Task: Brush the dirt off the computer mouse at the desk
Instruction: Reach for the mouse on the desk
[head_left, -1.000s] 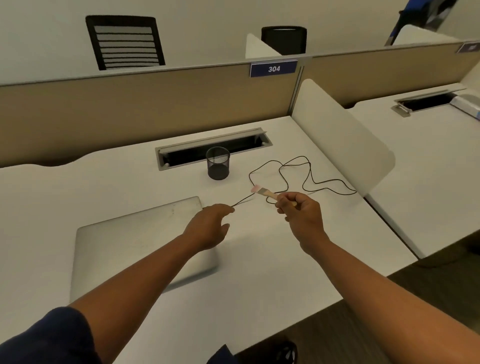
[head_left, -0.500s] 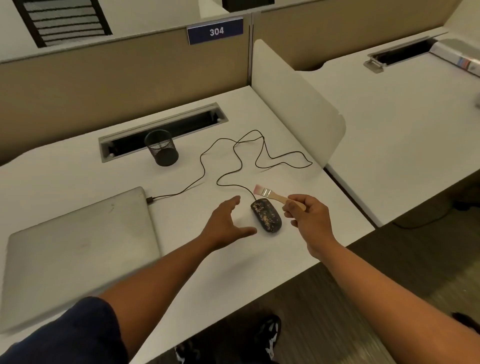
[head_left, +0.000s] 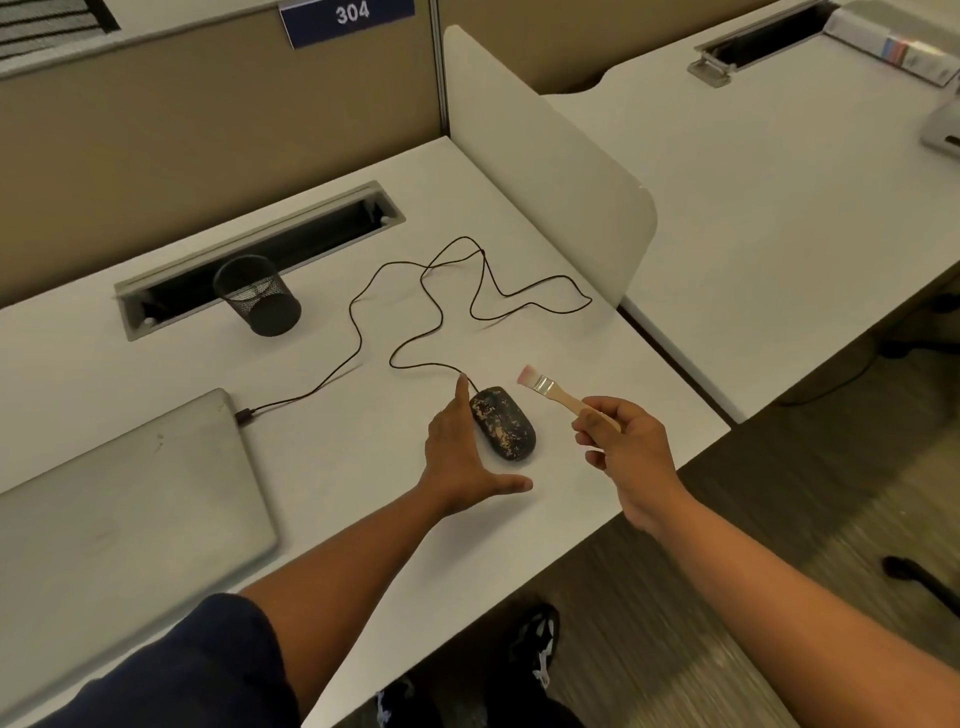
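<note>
A black computer mouse (head_left: 503, 423) speckled with pale dirt lies on the white desk (head_left: 332, 457), near the front right. Its thin black cable (head_left: 415, 306) loops across the desk to the laptop. My left hand (head_left: 462, 457) is spread open against the mouse's left side, fingers and thumb apart around it. My right hand (head_left: 626, 447) hovers just right of the mouse, holding a small brush (head_left: 550, 389) by its wooden handle. The pink bristles point up and left, above and beyond the mouse, clear of it.
A closed grey laptop (head_left: 130, 514) lies at the left. A black mesh pen cup (head_left: 258, 294) stands by the cable slot (head_left: 260, 249). A rounded divider panel (head_left: 545, 156) borders the desk's right side, with the neighbouring desk (head_left: 753, 182) beyond. The desk's front edge is close to my hands.
My view has tilted down and closer, bringing the mouse into sight. My left hand has moved up against the mouse's left side. The brush stays in my right hand.
</note>
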